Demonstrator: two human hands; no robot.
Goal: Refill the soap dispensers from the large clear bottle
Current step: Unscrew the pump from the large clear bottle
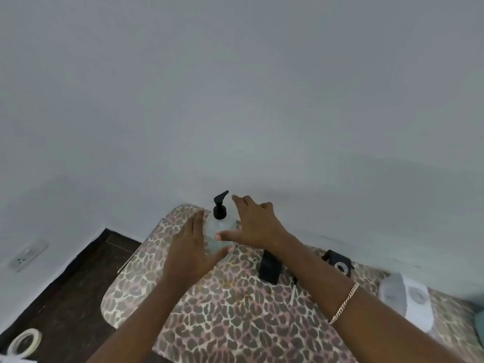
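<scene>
- Tape roll (pixel 24 341): far lower left, well apart from the tabletop (pixel 235 323), which has a leopard-print cover.
- Left grip (pixel 188 251): wide, fingers straight, laid along the left side of the soap dispenser (pixel 218 233). The thumb reaches toward the front of its base. I cannot tell whether it touches or sits just beside. It holds nothing.
- Soap dispenser: clear body with a black pump (pixel 220 206) on top. It stands upright at the far left end of the tabletop, near the wall, between my two grips. The fill level is lost in blur.
- Right grip (pixel 258 226): wide, fingers spread just right of the pump, thumb lying across the front of the clear body. It is not closed round it.
- Black block (pixel 269 267): on the tabletop, just beside my right forearm.
- White container (pixel 408 299): near the right edge. I cannot tell its contents, and the round mark on its side is too blurred to read.
</scene>
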